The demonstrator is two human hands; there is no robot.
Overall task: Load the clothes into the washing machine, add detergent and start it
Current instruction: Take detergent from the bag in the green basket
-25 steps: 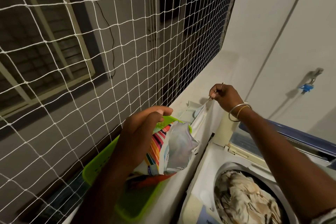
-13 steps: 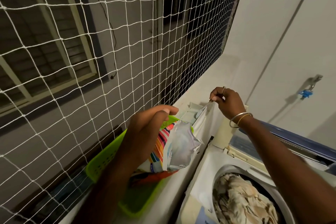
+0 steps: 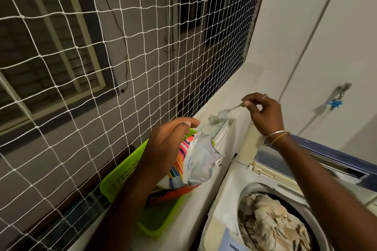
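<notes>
So, clothes [image 3: 271, 222] already in washing machine [image 3: 226, 199], under the right forearm. Left hand [image 3: 169, 144] grips detergent packet [image 3: 202, 159]; right hand [image 3: 263, 112] pinches spoon [image 3: 228, 110] just beyond it. Detergent and start not yet done.

To my left, the white ledge [image 3: 222, 91] runs along the foot of the net [image 3: 114, 63]. A green basket [image 3: 122, 175] sits directly on it, taking up most of its width. Just beyond the basket, a pale open packet [image 3: 221, 134] stands on the same ledge.
</notes>
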